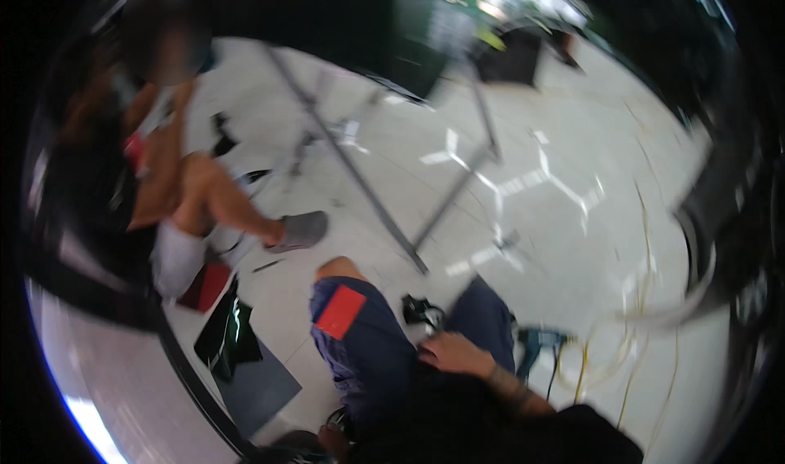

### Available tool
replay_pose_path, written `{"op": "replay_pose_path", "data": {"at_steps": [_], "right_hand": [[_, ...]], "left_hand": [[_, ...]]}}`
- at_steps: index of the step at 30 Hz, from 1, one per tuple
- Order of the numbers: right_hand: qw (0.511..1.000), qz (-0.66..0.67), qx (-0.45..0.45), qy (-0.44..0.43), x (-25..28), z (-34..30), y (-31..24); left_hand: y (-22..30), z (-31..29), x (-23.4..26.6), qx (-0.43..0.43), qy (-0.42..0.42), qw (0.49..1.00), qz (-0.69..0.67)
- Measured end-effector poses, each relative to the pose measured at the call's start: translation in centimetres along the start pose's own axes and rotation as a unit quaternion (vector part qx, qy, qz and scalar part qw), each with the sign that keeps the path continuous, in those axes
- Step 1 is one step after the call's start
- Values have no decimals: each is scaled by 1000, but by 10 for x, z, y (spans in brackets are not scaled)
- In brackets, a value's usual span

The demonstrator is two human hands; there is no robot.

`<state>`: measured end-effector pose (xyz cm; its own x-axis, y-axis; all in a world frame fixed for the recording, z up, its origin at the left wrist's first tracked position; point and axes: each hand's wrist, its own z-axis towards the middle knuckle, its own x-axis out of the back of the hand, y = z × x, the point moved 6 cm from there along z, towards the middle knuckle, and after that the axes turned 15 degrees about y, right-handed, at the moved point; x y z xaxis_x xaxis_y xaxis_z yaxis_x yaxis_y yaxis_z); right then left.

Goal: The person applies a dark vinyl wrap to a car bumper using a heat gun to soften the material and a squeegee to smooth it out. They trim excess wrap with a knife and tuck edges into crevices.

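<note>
My right hand (458, 354) rests at my lap by the right thigh, its fingers curled together. Whatever it may hold is hidden. A red card-like piece (340, 312) lies on my left thigh, with no hand on it. Low in the picture, my left hand (333, 443) shows only in part beside my left hip. Its fingers are hidden, and a dark object (298, 445) is close by. Between my knees, on the floor, sits a small black and silver item (423, 312), too blurred to name.
A person (155, 178) sits at the left, one shoe (302, 230) reaching toward me. Dark glossy sheets (229, 333) and a grey sheet (260, 394) lie on the floor at the left. Metal legs (360, 186) stand ahead. A teal power tool (538, 345) and yellow cables (585, 366) are at my right.
</note>
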<state>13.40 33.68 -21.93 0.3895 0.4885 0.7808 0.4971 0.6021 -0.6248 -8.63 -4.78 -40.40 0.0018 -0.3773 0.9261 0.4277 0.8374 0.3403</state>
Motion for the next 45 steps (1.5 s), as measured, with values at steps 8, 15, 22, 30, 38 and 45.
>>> {"op": "replay_pose_path", "data": {"at_steps": [8, 15, 22, 30, 38, 45], "right_hand": [[967, 136, 97, 194, 0, 34, -77], [927, 180, 172, 279, 31, 38, -136], [944, 98, 146, 278, 59, 23, -124], [678, 710, -145, 124, 114, 58, -53], [848, 473, -84, 225, 159, 86, -73], [869, 442, -109, 193, 173, 96, -75]], "left_hand": [[51, 209, 110, -71, -228, 970, -38], [384, 186, 234, -406, -263, 868, -114], [415, 175, 197, -435, -272, 801, -308], [458, 170, 173, -251, -278, 791, -483], [492, 169, 221, -408, -120, 799, -424], [487, 176, 190, -308, -268, 790, -458]]}}
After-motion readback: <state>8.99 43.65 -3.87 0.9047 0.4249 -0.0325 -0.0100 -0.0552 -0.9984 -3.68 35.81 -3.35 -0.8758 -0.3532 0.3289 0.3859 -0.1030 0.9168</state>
